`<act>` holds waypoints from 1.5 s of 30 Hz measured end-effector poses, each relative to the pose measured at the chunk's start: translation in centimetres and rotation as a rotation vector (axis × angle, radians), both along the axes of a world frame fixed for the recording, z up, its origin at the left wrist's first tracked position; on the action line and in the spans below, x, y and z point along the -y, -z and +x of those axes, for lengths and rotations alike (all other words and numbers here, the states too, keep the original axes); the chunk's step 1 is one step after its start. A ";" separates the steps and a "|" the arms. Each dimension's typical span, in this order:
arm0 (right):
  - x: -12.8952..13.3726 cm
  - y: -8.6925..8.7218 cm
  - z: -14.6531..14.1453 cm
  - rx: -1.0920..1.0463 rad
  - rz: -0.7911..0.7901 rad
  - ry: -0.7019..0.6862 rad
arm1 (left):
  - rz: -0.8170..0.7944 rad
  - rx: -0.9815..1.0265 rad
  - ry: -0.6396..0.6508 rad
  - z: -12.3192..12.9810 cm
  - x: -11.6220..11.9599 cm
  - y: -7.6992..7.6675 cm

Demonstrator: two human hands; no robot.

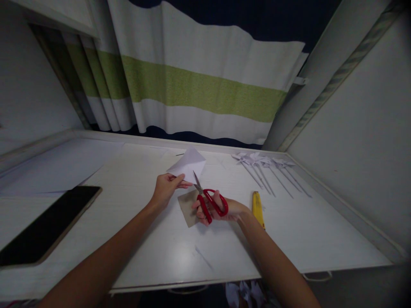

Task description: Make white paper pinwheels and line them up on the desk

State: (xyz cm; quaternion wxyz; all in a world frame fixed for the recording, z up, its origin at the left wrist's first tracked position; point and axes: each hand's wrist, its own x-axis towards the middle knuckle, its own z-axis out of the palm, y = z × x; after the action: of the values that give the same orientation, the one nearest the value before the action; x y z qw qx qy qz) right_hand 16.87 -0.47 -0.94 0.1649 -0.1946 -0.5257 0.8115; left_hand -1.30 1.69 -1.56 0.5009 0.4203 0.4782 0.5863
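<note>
My left hand (169,187) pinches the lower edge of a white paper square (189,164), holding it tilted above the table. In my right hand (213,208) is a pair of scissors (205,196) with red handles, my fingers through the loops. The blades are parted and point up at the paper's lower right edge. Whether they touch the paper I cannot tell. Beneath the scissors a grey-brown square card (189,210) lies on the table, partly covered by my right hand.
Several paper pinwheels on sticks (265,164) lie at the back right. A yellow utility knife (257,209) rests right of my right hand. On the left are a dark phone-like slab (54,226) and large white sheets (58,164). A striped curtain (199,85) hangs behind the white table (154,252).
</note>
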 end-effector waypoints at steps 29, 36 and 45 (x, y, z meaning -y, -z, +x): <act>-0.4 0.7 0.2 0.023 0.038 0.020 | 0.001 -0.073 0.013 0.0 0.2 -0.5; -0.7 1.1 0.0 0.007 0.007 0.047 | 0.011 -0.081 0.005 0.0 0.1 -0.5; -0.9 1.7 0.0 0.035 0.044 0.087 | 0.010 -0.095 0.011 -0.1 0.0 -0.5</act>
State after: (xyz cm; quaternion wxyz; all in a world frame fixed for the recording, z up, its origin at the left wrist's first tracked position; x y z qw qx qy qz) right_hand 16.83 0.47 -2.67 0.1952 -0.2277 -0.5374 0.7882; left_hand -1.39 1.72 -1.10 0.4789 0.4526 0.4962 0.5653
